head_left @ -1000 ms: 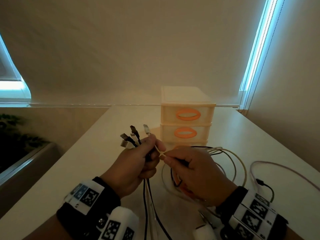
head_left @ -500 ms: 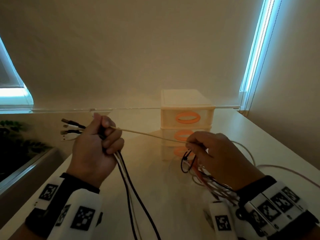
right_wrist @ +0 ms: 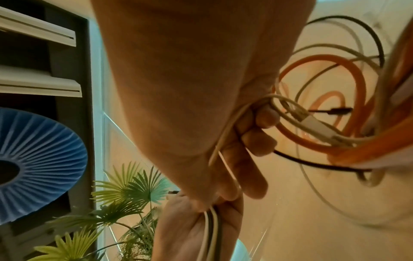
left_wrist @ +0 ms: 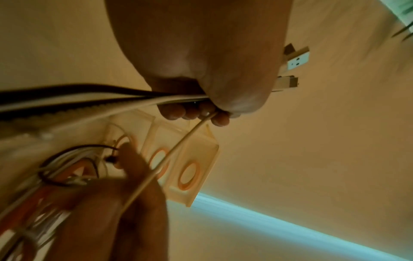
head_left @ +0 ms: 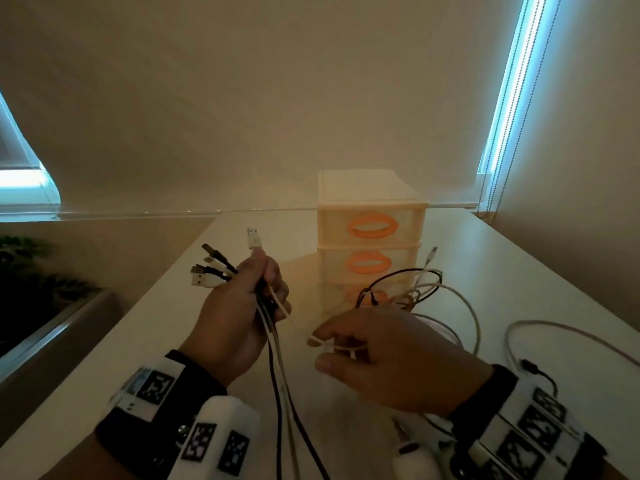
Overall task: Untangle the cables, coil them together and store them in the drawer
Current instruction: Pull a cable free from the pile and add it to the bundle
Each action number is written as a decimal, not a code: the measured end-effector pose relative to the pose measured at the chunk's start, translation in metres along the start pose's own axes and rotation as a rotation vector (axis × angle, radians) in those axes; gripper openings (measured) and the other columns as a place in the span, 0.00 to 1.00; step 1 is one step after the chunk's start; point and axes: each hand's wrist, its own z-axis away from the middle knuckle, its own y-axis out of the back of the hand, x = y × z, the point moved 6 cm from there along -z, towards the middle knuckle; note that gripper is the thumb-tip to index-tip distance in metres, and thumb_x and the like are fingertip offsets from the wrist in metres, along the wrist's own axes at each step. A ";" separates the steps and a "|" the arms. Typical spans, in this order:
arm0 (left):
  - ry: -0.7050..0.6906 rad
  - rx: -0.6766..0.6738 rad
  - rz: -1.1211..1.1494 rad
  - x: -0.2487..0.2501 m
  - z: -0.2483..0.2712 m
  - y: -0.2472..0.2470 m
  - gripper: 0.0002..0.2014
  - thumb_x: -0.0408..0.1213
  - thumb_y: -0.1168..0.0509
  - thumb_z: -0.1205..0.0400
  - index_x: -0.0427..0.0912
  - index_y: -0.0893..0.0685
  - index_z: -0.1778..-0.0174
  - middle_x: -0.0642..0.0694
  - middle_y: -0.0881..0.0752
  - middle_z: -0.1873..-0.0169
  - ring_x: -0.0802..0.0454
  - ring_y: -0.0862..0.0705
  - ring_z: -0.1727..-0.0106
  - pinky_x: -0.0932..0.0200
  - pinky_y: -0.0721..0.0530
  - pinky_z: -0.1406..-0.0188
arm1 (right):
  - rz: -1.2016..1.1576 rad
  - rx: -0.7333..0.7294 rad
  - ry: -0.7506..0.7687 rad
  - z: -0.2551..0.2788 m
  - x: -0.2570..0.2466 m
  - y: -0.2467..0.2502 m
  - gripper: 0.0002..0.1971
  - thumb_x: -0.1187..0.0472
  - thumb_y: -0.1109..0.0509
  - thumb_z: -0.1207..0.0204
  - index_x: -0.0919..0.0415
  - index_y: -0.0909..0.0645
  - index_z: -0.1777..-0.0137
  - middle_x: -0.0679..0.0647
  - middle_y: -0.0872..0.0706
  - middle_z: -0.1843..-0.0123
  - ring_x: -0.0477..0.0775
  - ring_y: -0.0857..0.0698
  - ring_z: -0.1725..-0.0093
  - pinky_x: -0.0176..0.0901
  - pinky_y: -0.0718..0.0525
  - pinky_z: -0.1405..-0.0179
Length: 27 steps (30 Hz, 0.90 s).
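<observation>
A bundle of cables (head_left: pixel 273 327) is gripped in the fist of the left hand (head_left: pixel 239 313), plug ends (head_left: pixel 211 268) fanned upward, probably so the ends are kept aligned. One thin pale cable (head_left: pixel 282 308) is pinched by the right hand (head_left: pixel 391 358), seemingly to be drawn from the limp orange, black and white tangle (head_left: pixel 408 292) lying before the closed ribbed plastic drawer unit (head_left: pixel 370 233) on the smooth table (head_left: pixel 138 341).

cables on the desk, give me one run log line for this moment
left hand: grips plug ends of cable bundle | right hand: pinches white cable | tangle: on desk | drawer unit: shut
</observation>
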 end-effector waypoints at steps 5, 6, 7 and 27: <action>0.075 0.021 0.124 -0.002 -0.007 0.013 0.23 0.47 0.46 0.08 0.43 0.27 0.69 0.45 0.16 0.62 0.47 0.14 0.53 0.49 0.18 0.48 | -0.131 -0.004 -0.085 0.000 0.016 -0.002 0.10 0.48 0.39 0.12 0.42 0.16 0.48 0.41 0.14 0.67 0.42 0.16 0.69 0.34 0.20 0.69; 0.109 0.004 0.208 -0.004 -0.007 0.011 0.23 0.47 0.46 0.08 0.43 0.27 0.70 0.42 0.13 0.57 0.44 0.11 0.46 0.46 0.16 0.40 | -0.132 -0.017 -0.114 0.000 0.020 -0.003 0.10 0.49 0.39 0.12 0.42 0.16 0.48 0.42 0.14 0.67 0.42 0.16 0.70 0.35 0.18 0.69; 0.137 -0.014 0.308 -0.005 -0.006 0.007 0.23 0.47 0.46 0.08 0.42 0.27 0.70 0.39 0.11 0.52 0.42 0.11 0.41 0.44 0.15 0.35 | -0.132 -0.022 -0.141 0.001 0.023 -0.003 0.10 0.49 0.39 0.12 0.42 0.16 0.49 0.41 0.14 0.67 0.41 0.15 0.71 0.35 0.17 0.69; 0.329 -0.477 0.083 -0.035 0.026 -0.039 0.18 0.44 0.44 0.10 0.39 0.27 0.64 0.33 0.15 0.52 0.38 0.15 0.45 0.38 0.20 0.27 | -0.132 0.327 0.012 0.006 0.018 0.020 0.07 0.52 0.32 0.15 0.49 0.15 0.53 0.43 0.16 0.67 0.47 0.16 0.66 0.41 0.18 0.67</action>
